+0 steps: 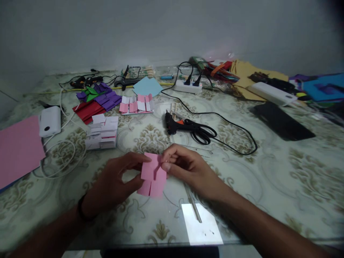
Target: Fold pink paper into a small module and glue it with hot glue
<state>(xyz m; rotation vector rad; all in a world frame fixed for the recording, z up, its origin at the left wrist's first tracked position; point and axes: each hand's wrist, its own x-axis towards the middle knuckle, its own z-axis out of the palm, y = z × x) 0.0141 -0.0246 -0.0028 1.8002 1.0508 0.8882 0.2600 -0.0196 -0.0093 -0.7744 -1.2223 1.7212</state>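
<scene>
A folded pink paper piece (pixel 152 176) is held between both hands just above the patterned table (pixel 268 172). My left hand (pixel 114 182) pinches its left edge with thumb and fingers. My right hand (pixel 185 166) pinches its top right corner, fingers curled together. A thin stick (pixel 193 204) lies on the table under my right wrist.
Beyond the hands lie a black glue gun (pixel 172 123), black scissors (pixel 201 132) and a looping black cable (pixel 242 139). Stacks of folded white (pixel 103 132), pink-white (pixel 137 104), red (pixel 87 110) and purple (pixel 106 96) papers sit at left, with a pink sheet (pixel 17 150). A power strip (pixel 188 86) sits at the back.
</scene>
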